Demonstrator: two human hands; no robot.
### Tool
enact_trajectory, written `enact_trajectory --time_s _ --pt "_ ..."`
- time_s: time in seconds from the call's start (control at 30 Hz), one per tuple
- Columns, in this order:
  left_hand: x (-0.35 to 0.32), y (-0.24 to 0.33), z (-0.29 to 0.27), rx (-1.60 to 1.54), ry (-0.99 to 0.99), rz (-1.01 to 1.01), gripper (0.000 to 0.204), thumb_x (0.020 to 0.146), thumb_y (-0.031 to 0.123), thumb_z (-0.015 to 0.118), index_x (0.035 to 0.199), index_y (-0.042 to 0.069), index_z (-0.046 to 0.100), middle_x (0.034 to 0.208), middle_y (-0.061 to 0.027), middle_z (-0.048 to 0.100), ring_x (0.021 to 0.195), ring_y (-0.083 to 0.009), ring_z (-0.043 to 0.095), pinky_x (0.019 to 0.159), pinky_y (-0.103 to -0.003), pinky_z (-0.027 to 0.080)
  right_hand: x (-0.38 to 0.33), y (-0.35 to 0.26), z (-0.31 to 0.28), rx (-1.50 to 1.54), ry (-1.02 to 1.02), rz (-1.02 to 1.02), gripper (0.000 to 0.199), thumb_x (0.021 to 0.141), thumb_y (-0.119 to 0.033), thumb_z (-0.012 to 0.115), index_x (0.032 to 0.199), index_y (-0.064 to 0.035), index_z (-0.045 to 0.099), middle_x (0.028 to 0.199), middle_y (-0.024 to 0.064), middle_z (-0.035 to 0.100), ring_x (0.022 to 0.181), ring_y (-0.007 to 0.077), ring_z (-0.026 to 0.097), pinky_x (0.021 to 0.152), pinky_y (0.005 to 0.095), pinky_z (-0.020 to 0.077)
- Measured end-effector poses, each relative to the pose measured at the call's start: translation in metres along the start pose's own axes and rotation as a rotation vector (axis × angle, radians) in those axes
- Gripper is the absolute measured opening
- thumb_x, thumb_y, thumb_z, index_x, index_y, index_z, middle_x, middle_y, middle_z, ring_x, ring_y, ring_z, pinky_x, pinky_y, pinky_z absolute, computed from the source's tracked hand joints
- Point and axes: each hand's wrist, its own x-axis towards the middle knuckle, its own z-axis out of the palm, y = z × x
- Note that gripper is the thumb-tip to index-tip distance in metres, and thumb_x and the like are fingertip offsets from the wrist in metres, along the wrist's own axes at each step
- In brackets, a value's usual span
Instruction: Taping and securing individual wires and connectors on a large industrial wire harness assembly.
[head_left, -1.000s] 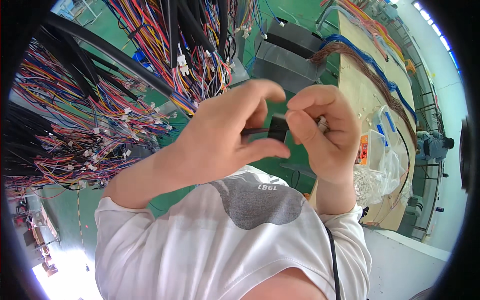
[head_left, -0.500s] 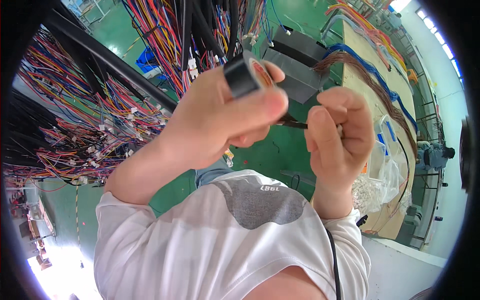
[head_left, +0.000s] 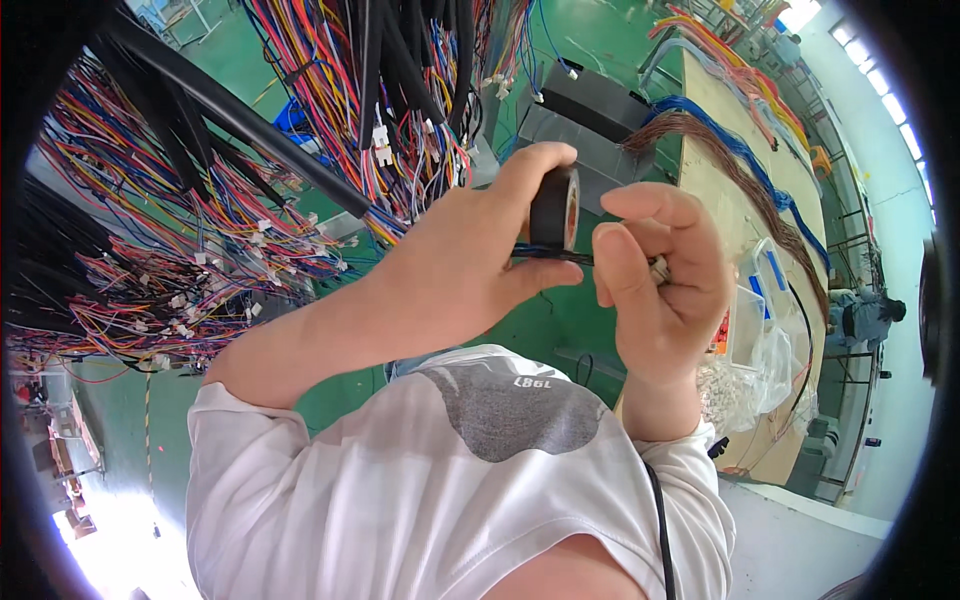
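My left hand (head_left: 455, 255) is closed around a roll of black tape (head_left: 549, 212), its thumb and fingers on either side. A thin dark wire bundle (head_left: 548, 252) runs just under the roll, past the left fingertips, to my right hand (head_left: 668, 285). The right hand's fingers are curled, pinching the bundle's end, and a small white connector (head_left: 658, 268) shows among them. Black sleeving (head_left: 300, 165) with coloured wires (head_left: 385, 228) coming out of its end leads toward my left wrist. Whether those wires join the held bundle is hidden behind that hand.
Many coloured wires with white connectors (head_left: 258, 232) hang at the left. A grey box (head_left: 592, 100) stands ahead. On the right, a wooden table (head_left: 705, 165) bears blue wires (head_left: 735, 148), brown wires (head_left: 725, 160) and plastic bags (head_left: 765, 375). A person (head_left: 865, 318) is at far right.
The tape roll has swung from above the left hand down against the wire bundle, turning as it moved. My right hand has shifted slightly left, keeping its pinch.
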Motion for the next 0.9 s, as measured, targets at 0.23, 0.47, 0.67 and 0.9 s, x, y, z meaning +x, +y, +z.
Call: enact_trajectory --time_s 0.23,0.47,0.67,0.9 --pt "0.006 0.020 -0.013 -0.912 -0.161 -0.250 0.039 0.077 0.017 0.063 0.104 0.001 0.040 0.063 0.0026 0.041 0.047 -0.0038 0.032 0.040 -0.020 0.024 0.001 -0.012 -0.007 0.110 0.163 0.017 0.014 0.080 0.002 0.051 0.094 0.0048 0.050 0.063 0.0023 0.053 0.050 0.0025 0.042 0.044 0.0146 0.0296" --pt "0.000 0.011 -0.011 -0.111 -0.062 0.575 0.069 0.067 0.050 0.065 0.108 -0.001 0.044 0.092 -0.0061 0.051 0.065 -0.0064 0.041 0.052 -0.019 0.033 0.006 -0.018 -0.023 0.291 0.165 0.161 0.014 0.079 -0.001 0.053 0.091 0.0041 0.051 0.055 0.0009 0.049 0.043 0.0036 0.039 0.039 0.0160 0.0264" --pt "0.003 0.007 0.001 -0.406 -0.089 -0.002 0.019 0.073 0.008 0.064 0.083 0.001 0.050 0.074 -0.0011 0.043 0.061 -0.0056 0.042 0.052 -0.019 0.035 0.006 -0.017 -0.020 0.129 0.142 0.226 0.015 0.078 -0.002 0.054 0.092 0.0035 0.051 0.053 0.0005 0.050 0.043 0.0035 0.040 0.040 0.0157 0.0263" --pt "0.008 0.008 0.001 -0.015 0.099 0.209 0.015 0.066 0.000 0.064 0.076 0.000 0.054 0.067 -0.0072 0.051 0.059 -0.0164 0.054 0.048 -0.026 0.040 0.005 0.013 -0.024 0.793 -0.085 0.181 0.053 0.065 -0.005 0.070 0.111 0.0048 0.046 0.071 0.0044 0.054 0.060 0.0087 0.050 0.052 0.0174 0.0381"
